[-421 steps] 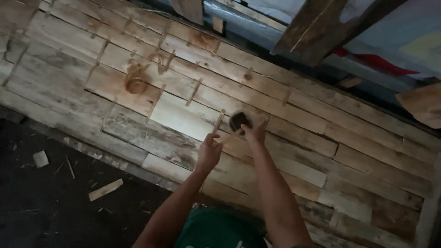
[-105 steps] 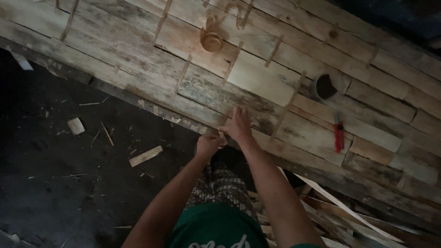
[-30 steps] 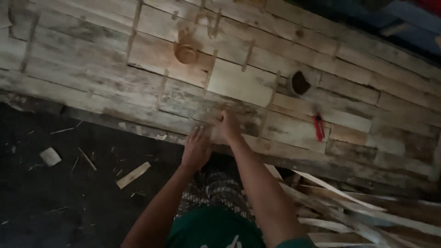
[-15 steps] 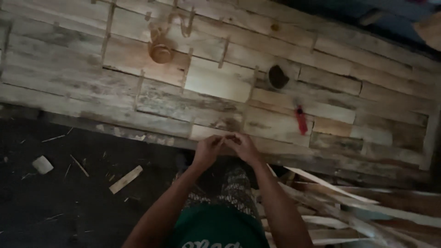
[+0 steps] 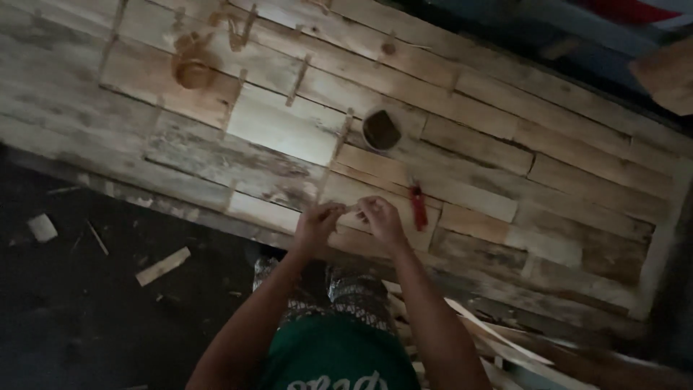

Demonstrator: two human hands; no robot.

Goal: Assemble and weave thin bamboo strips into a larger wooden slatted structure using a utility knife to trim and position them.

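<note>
Two bare hands, the left hand (image 5: 317, 225) and the right hand (image 5: 381, 219), at six o'clock; one dark round cup (image 5: 380, 130) at twelve o'clock; one red tool (image 5: 418, 206) at one o'clock; one plank panel (image 5: 462, 144); two wood scraps (image 5: 163, 266) at nine o'clock

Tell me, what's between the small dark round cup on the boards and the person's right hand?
In the head view, a small red tool lies on the pale wooden boards, between the small dark round cup and the right hand.
</note>
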